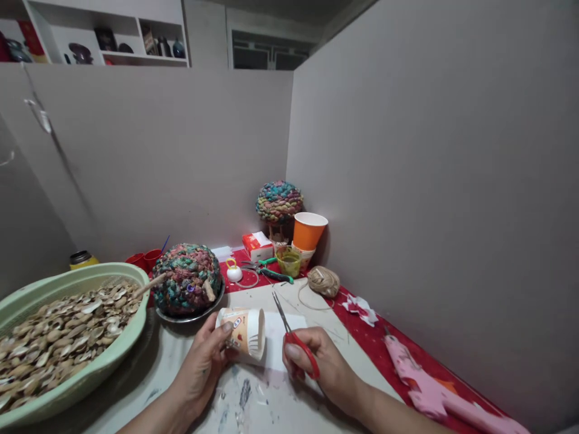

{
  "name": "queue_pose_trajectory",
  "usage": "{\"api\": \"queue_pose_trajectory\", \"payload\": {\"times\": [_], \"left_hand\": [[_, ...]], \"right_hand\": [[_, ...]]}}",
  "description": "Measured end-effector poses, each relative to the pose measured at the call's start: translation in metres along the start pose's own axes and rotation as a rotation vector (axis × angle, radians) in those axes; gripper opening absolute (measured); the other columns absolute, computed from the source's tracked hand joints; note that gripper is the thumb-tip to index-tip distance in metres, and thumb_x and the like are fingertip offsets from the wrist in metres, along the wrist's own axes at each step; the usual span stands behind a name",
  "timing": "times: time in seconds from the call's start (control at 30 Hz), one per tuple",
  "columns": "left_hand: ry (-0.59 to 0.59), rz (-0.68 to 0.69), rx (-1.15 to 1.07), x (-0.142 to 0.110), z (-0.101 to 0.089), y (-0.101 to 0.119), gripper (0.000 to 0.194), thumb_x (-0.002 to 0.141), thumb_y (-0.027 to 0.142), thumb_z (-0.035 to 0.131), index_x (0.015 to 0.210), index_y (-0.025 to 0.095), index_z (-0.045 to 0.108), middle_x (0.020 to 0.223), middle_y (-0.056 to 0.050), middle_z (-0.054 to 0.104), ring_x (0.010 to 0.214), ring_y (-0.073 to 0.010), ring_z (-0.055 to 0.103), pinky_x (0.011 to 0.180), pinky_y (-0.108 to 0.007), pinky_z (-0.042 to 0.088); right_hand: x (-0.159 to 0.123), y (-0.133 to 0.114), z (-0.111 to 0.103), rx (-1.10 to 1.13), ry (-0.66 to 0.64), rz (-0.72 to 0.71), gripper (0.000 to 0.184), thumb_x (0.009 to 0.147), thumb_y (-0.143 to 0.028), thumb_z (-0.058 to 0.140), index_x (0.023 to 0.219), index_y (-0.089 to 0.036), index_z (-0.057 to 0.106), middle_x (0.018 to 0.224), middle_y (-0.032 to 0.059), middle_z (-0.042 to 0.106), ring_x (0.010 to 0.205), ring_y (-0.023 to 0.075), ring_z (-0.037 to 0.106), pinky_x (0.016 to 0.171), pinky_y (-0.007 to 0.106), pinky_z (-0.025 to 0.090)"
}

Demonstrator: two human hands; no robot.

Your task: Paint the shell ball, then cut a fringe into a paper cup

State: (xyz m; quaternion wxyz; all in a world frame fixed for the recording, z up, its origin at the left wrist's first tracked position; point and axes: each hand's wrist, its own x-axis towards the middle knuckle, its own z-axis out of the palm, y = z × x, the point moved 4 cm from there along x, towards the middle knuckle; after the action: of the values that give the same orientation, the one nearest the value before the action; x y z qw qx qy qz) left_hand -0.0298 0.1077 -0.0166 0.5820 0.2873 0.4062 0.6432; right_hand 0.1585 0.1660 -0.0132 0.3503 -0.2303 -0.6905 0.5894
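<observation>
My left hand (210,355) is closed round a paper cup (246,330) with an orange printed side, tilted so its rim points right. Small slits show along the cup's edge. In my right hand (319,361) is a pair of scissors (302,349) with red handles, the blades pointing up and slightly left, a short way apart from the cup. A sheet of white paper (275,355) lies on the table beneath both. Beyond my left hand, a ball of painted nutshells (185,277) rests in a metal bowl (190,316).
A green basket (140,322) full of shells stands at the left. Behind are pliers (278,276), a ball of twine (324,281), an orange cup (309,232) and a tissue pack (257,246). A pink glue gun (425,386) lies at the right by the wall (429,181).
</observation>
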Motion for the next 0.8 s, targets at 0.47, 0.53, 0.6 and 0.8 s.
{"api": "queue_pose_trajectory", "payload": {"times": [0.47,0.53,0.6,0.8], "left_hand": [[0.075,-0.057,-0.129,0.003,-0.011,-0.003,0.030,0.076,0.028,0.081,0.103,0.015,0.073,0.100,-0.009,0.079,0.083,-0.0202,0.072,0.076,-0.030,0.058],[0.094,-0.065,-0.140,0.005,-0.013,-0.004,0.029,0.077,0.030,0.081,0.100,0.014,0.073,0.097,-0.009,0.078,0.080,-0.0196,0.071,0.074,-0.030,0.059],[0.101,-0.070,-0.153,0.006,-0.014,-0.005,0.031,0.077,0.032,0.081,0.100,0.013,0.073,0.096,-0.010,0.078,0.080,-0.0201,0.071,0.073,-0.031,0.060],[0.108,-0.084,-0.176,0.004,-0.013,-0.005,0.037,0.081,0.037,0.079,0.108,0.014,0.070,0.097,-0.010,0.077,0.079,-0.0193,0.071,0.064,-0.027,0.060]], "right_hand": [[0.012,-0.007,0.020,0.289,0.158,0.104,0.054,0.080,-0.064,0.068,0.057,-0.015,0.060,0.053,0.0023,0.057,0.046,0.0107,0.045,0.049,0.024,0.036],[0.022,-0.012,0.024,0.362,0.216,0.107,0.053,0.080,-0.063,0.069,0.056,-0.016,0.058,0.050,0.0016,0.056,0.046,0.0111,0.046,0.051,0.025,0.039],[0.029,-0.011,0.028,0.433,0.286,0.107,0.053,0.078,-0.064,0.069,0.055,-0.018,0.057,0.049,0.0004,0.054,0.045,0.0118,0.046,0.051,0.026,0.040],[0.032,0.001,0.027,0.507,0.390,0.055,0.056,0.074,-0.068,0.070,0.053,-0.018,0.058,0.049,0.0017,0.056,0.045,0.0121,0.047,0.048,0.026,0.037]]}}
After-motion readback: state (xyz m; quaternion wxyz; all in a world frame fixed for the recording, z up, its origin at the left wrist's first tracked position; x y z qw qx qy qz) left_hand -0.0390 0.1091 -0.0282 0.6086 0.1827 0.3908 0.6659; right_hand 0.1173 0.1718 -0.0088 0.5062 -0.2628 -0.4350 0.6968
